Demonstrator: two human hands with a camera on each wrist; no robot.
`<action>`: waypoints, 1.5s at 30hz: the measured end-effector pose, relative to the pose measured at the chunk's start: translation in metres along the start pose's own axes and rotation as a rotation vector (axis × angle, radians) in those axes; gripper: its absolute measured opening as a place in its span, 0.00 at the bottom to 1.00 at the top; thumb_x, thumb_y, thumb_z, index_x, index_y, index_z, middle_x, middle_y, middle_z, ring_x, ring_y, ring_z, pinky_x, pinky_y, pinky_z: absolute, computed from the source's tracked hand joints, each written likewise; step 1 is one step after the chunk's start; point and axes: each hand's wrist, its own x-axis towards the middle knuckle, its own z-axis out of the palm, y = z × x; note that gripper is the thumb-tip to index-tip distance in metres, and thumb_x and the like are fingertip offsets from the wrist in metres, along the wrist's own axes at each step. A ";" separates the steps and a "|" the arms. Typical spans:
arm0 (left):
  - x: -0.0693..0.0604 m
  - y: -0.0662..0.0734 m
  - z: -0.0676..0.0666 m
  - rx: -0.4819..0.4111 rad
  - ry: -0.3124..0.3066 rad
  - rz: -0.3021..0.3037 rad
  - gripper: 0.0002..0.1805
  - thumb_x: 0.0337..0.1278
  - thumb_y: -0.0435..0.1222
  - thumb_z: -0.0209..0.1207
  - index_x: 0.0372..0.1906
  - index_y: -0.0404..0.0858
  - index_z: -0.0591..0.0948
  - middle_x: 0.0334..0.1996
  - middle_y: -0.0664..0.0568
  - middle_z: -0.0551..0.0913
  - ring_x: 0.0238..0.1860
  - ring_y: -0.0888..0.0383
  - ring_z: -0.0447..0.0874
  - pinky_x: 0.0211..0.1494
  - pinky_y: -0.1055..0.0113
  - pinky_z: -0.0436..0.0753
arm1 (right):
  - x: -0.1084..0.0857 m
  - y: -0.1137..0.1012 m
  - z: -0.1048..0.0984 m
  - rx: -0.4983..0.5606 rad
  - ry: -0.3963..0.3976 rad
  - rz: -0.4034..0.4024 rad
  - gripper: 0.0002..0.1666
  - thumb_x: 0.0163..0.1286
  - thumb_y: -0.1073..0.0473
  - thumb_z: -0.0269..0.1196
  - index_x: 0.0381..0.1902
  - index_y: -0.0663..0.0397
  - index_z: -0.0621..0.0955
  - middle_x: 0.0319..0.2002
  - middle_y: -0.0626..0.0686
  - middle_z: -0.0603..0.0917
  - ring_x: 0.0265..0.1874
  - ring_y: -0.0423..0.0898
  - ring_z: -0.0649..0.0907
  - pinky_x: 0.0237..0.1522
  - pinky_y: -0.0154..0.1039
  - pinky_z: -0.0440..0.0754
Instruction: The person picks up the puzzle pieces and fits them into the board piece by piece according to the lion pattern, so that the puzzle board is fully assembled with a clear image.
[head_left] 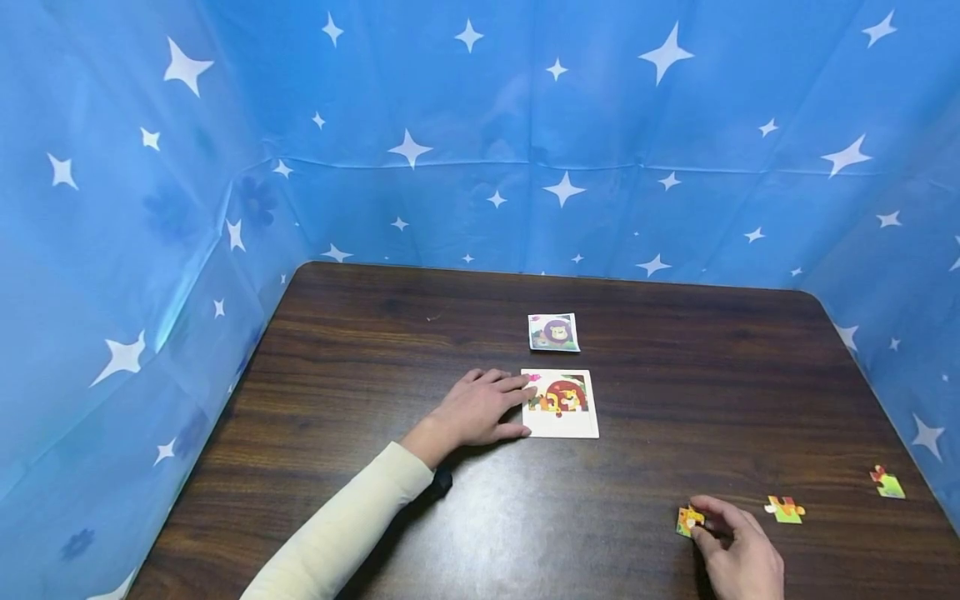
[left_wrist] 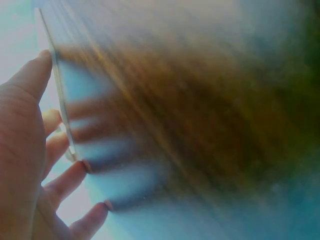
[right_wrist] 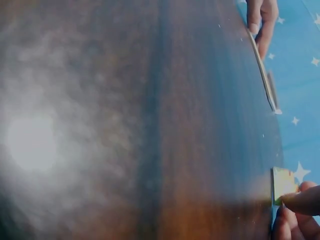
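In head view only, we see two loose pieces point(head_left: 786, 510) point(head_left: 889, 483); right hand point(head_left: 742, 557) pinches third piece point(head_left: 688, 523); left hand point(head_left: 480, 410), fingers spread, touches board point(head_left: 561, 426); left-wrist glare seemingly hides print.

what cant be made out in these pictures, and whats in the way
- Part of the board's left edge: head view, behind the left hand's fingers.
- Part of the held piece: head view, covered by the right hand.
- Right forearm: head view, cut off by the bottom edge.
- Fine print on the card: head view, too small.
- Table grain: left wrist view, blurred.
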 end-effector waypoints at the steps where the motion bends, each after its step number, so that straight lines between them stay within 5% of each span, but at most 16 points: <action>1: 0.000 0.000 0.000 0.000 -0.003 -0.002 0.38 0.69 0.65 0.49 0.78 0.55 0.64 0.78 0.58 0.63 0.75 0.50 0.65 0.75 0.44 0.67 | 0.001 0.000 0.000 0.012 0.001 0.008 0.18 0.56 0.69 0.73 0.45 0.51 0.88 0.39 0.53 0.89 0.29 0.18 0.72 0.30 0.19 0.69; 7: 0.000 -0.001 0.002 0.004 -0.009 -0.001 0.38 0.69 0.65 0.49 0.78 0.56 0.63 0.79 0.58 0.63 0.76 0.51 0.65 0.75 0.45 0.67 | 0.013 0.005 -0.002 0.189 -0.064 0.168 0.16 0.61 0.68 0.71 0.49 0.58 0.87 0.32 0.45 0.89 0.26 0.23 0.78 0.28 0.23 0.76; 11: 0.000 -0.002 0.002 0.007 -0.012 -0.002 0.38 0.69 0.66 0.48 0.79 0.57 0.63 0.79 0.59 0.63 0.76 0.51 0.64 0.75 0.45 0.67 | 0.029 0.011 -0.013 0.481 -0.167 0.308 0.15 0.65 0.69 0.68 0.48 0.53 0.87 0.30 0.31 0.85 0.31 0.25 0.82 0.34 0.24 0.81; 15: 0.000 -0.002 0.001 -0.007 -0.008 0.000 0.38 0.69 0.65 0.49 0.78 0.57 0.63 0.79 0.59 0.63 0.76 0.51 0.64 0.75 0.45 0.67 | 0.049 0.010 -0.025 0.771 -0.223 0.398 0.16 0.67 0.69 0.67 0.41 0.40 0.88 0.31 0.32 0.86 0.33 0.29 0.84 0.35 0.27 0.83; 22: 0.000 -0.001 0.000 0.002 -0.013 0.000 0.38 0.69 0.66 0.49 0.78 0.57 0.63 0.78 0.59 0.63 0.76 0.52 0.64 0.75 0.46 0.67 | 0.085 -0.008 -0.036 1.085 -0.283 0.350 0.14 0.69 0.70 0.66 0.42 0.43 0.86 0.36 0.39 0.86 0.36 0.34 0.87 0.38 0.30 0.86; 31: 0.000 -0.003 0.003 0.008 -0.009 -0.010 0.38 0.69 0.67 0.48 0.79 0.58 0.62 0.79 0.60 0.62 0.76 0.53 0.64 0.76 0.46 0.66 | 0.113 -0.042 -0.033 1.077 -0.317 0.272 0.13 0.69 0.68 0.66 0.44 0.44 0.85 0.38 0.40 0.84 0.37 0.35 0.87 0.39 0.30 0.86; 45: -0.001 -0.001 0.001 0.000 -0.016 -0.021 0.38 0.68 0.66 0.49 0.79 0.59 0.62 0.79 0.61 0.62 0.76 0.53 0.63 0.76 0.47 0.66 | 0.117 -0.096 0.008 0.977 -0.382 0.248 0.11 0.72 0.70 0.62 0.47 0.51 0.83 0.35 0.38 0.86 0.33 0.34 0.84 0.37 0.28 0.85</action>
